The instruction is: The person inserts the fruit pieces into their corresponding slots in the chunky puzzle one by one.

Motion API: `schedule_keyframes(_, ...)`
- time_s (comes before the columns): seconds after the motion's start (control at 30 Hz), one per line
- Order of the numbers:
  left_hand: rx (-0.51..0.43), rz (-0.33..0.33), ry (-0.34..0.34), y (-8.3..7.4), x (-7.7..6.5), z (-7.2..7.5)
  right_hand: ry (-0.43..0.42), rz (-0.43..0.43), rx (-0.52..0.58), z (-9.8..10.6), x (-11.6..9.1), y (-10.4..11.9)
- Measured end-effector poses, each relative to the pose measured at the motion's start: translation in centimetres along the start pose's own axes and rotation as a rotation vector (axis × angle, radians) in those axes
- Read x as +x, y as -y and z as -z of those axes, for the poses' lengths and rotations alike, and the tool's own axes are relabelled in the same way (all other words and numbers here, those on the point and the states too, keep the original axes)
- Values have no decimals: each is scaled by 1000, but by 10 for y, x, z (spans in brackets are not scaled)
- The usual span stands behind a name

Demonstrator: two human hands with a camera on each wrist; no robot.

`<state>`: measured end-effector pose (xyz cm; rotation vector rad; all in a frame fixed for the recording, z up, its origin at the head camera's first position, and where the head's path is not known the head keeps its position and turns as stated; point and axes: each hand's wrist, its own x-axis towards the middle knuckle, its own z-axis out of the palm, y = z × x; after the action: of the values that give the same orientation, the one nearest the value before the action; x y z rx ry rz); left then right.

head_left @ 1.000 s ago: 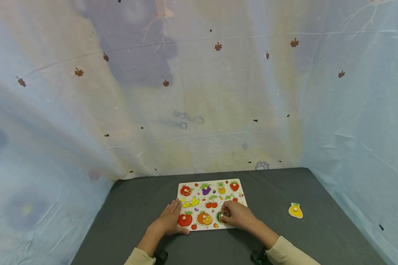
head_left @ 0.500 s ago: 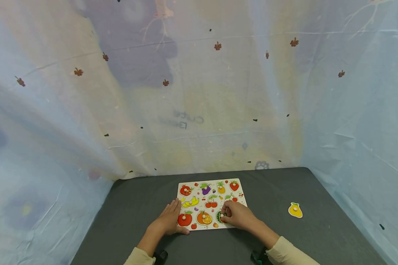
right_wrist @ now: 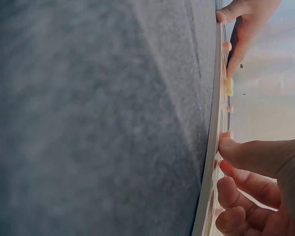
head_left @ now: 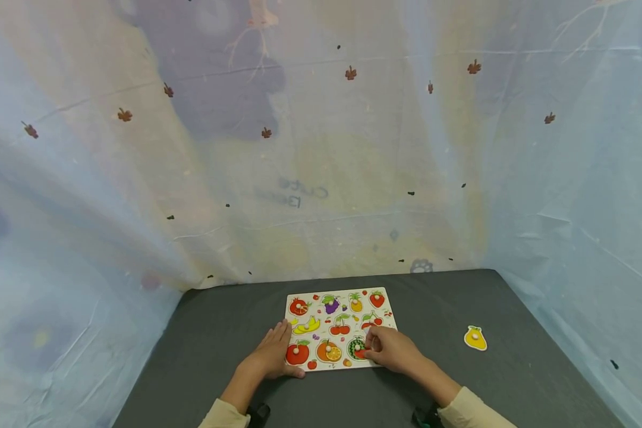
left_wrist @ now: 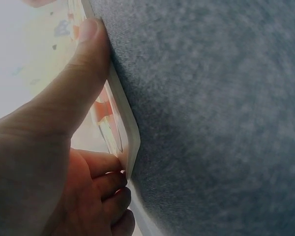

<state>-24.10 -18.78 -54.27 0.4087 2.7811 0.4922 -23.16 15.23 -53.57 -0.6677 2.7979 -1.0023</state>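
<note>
A white fruit peg puzzle board [head_left: 321,337] lies on the dark table, its pieces bearing small knobs. My left hand [head_left: 271,353] rests at the board's near left corner, fingers straight along the left edge and thumb against the front edge, as the left wrist view also shows. My right hand [head_left: 393,349] hovers over the near right corner, beside the watermelon piece [head_left: 352,346], whose knob [head_left: 357,348] is uncovered. In the right wrist view the thumb [right_wrist: 246,151] and forefinger are apart, holding nothing. Part of the board's right side is hidden under that hand.
A yellow pear-shaped puzzle piece [head_left: 475,339] with a knob lies alone on the grey cloth-covered table [head_left: 438,309], right of the board. A patterned curtain [head_left: 321,148] hangs behind the table and along its sides.
My right hand has let go of the watermelon piece's knob and shifted slightly right, the fingers spreading a little. The left hand keeps its place on the board.
</note>
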Motion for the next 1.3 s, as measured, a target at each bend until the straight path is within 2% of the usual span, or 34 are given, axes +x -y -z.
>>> schedule_keyframes(0.23,-26,-4,23,-3,-4,3,-12,-17,0,3,-6,-8)
schedule_keyframes(0.43,-24,-7,9,-4,-4,2,-39,-14,-9,5,-12,-15)
schedule_keyframes(0.77,7,2,3,-1,0,0,-105,-44,9,21,-28,-24)
schedule_keyframes(0.93,4,1,7,0,0,0,-128,-108,11,32,-32,-35)
schedule_keyframes(1.13,-4,7,13,-3,-3,1,-207,-207,-39,49,-39,-51)
schedule_keyframes(1.3,1,10,16,-2,-2,2,-254,-231,-80,67,-48,-70)
